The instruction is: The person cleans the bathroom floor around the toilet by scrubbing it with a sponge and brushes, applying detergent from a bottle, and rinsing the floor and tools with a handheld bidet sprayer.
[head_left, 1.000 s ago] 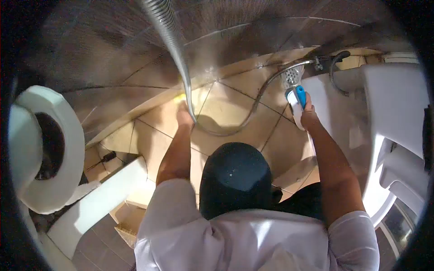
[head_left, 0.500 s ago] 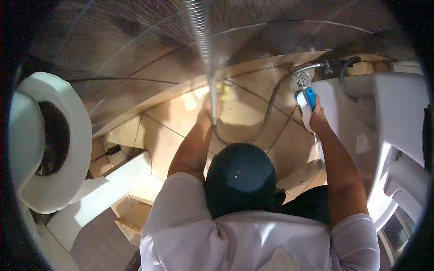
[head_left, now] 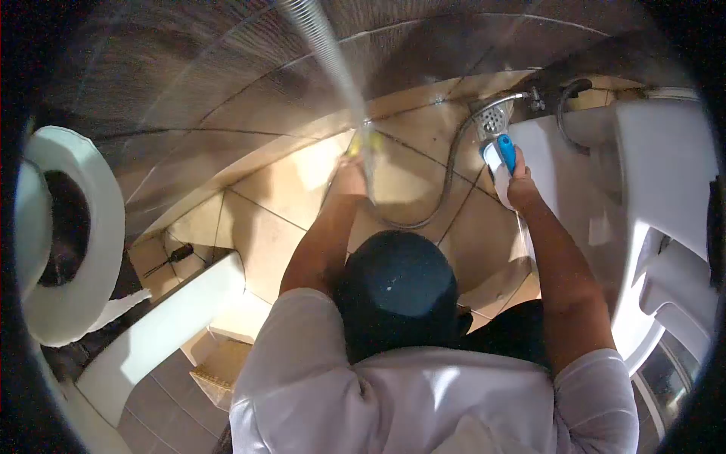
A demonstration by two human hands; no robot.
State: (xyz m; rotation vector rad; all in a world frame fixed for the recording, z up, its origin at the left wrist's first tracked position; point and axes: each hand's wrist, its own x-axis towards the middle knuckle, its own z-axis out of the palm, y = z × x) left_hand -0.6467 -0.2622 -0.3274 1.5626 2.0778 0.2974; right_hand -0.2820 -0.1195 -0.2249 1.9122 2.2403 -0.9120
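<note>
My left hand (head_left: 350, 175) reaches down to the tiled floor (head_left: 412, 181), its fingers closed on a yellow sponge (head_left: 370, 141) that is blurred and partly hidden. A ribbed metal hose (head_left: 321, 38) hangs in front of that hand and hides part of it. Off to the right, my right hand (head_left: 522, 188) is closed round a blue-and-white handheld thing (head_left: 507, 155) whose exact kind I cannot make out. Its far end is beside the round-holed floor drain (head_left: 494, 118).
The hose (head_left: 452, 163) loops over the floor to a wall valve (head_left: 535, 98). White sanitary ware (head_left: 665, 159) stands at the right. A toilet seat (head_left: 106, 234) and a white panel (head_left: 162, 329) are at the left, near a cardboard box (head_left: 221, 367). Dark tiles (head_left: 189, 68) cover the wall.
The yellow sponge stays in my left hand near the floor, smeared by motion in both frames. My view has shifted slightly, and the hose's upper part now slants more. My right hand keeps its grip.
</note>
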